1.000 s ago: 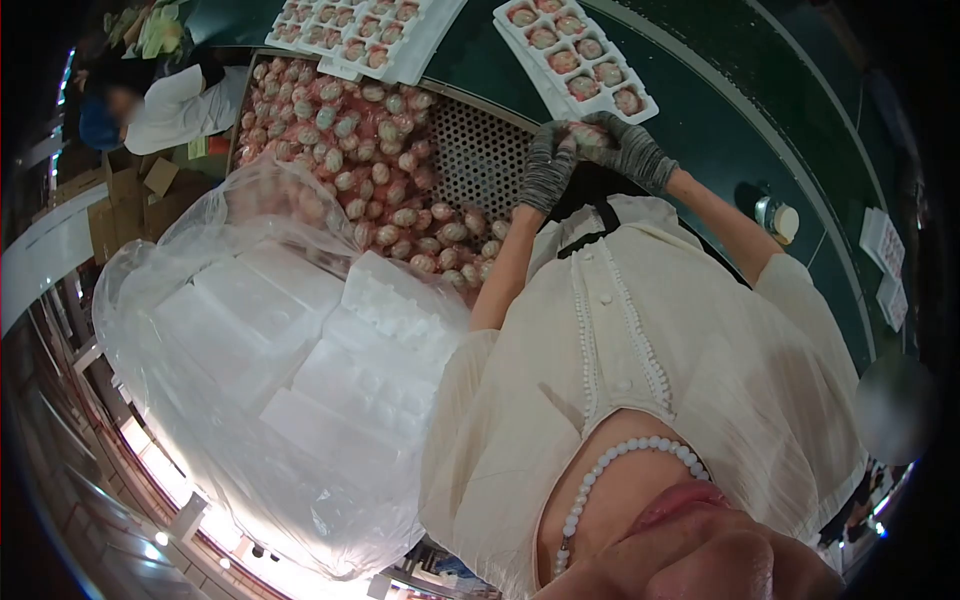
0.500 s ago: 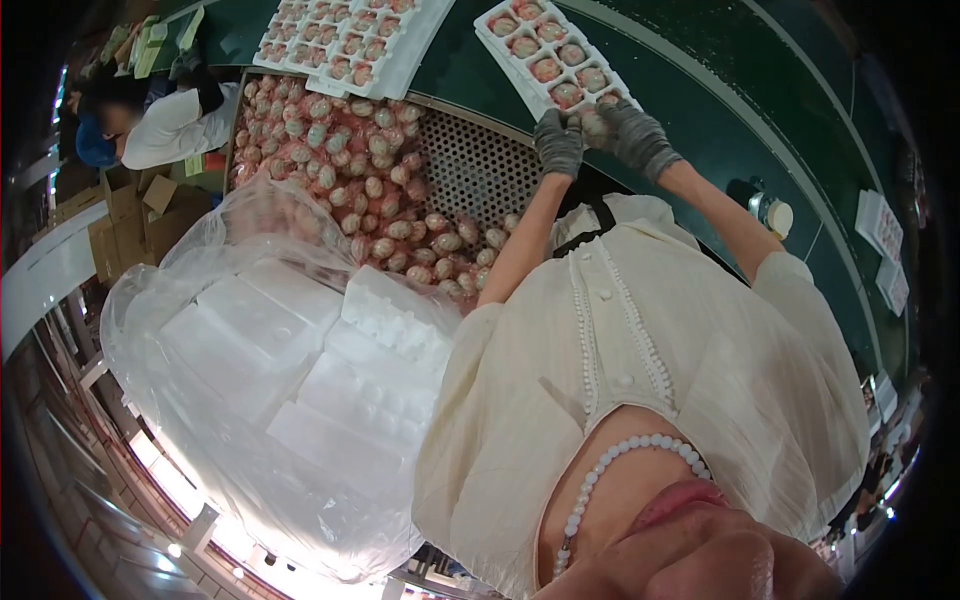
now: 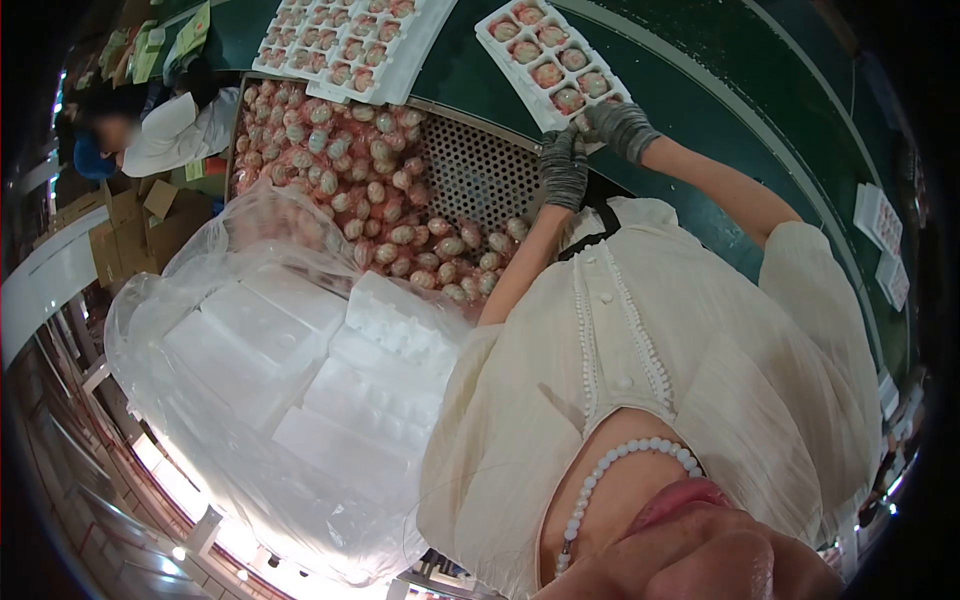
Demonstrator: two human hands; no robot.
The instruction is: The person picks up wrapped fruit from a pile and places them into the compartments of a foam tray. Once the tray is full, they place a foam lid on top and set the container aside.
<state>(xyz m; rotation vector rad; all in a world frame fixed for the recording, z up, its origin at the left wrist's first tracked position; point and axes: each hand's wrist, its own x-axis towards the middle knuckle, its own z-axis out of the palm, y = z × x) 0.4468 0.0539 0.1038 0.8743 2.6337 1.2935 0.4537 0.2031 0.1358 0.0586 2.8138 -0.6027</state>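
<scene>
A white tray [image 3: 541, 88] holds several round, plastic-wrapped balls with red and pale marks. At its near end are both my hands, in grey striped gloves. My left hand [image 3: 564, 168] points upward, fingers pressed together, tips by the tray's near corner. My right hand [image 3: 619, 130] reaches in from the right, its fingers curled over the near right corner and partly hiding the end cells. The fingertips of both hands nearly meet. What lies between them is too small to make out.
Loose wrapped balls [image 3: 375, 190] fill a bin with a perforated metal plate [image 3: 478, 165]. Filled trays [image 3: 335, 50] lie beyond it. White trays in a clear bag [image 3: 290, 370] are at left. A co-worker [image 3: 175, 135] and cardboard boxes [image 3: 130, 235] are farther left.
The wrapped ball seen between my hands is no longer visible there. My left hand has turned more upright, and my right hand has moved slightly left, onto the tray's near end.
</scene>
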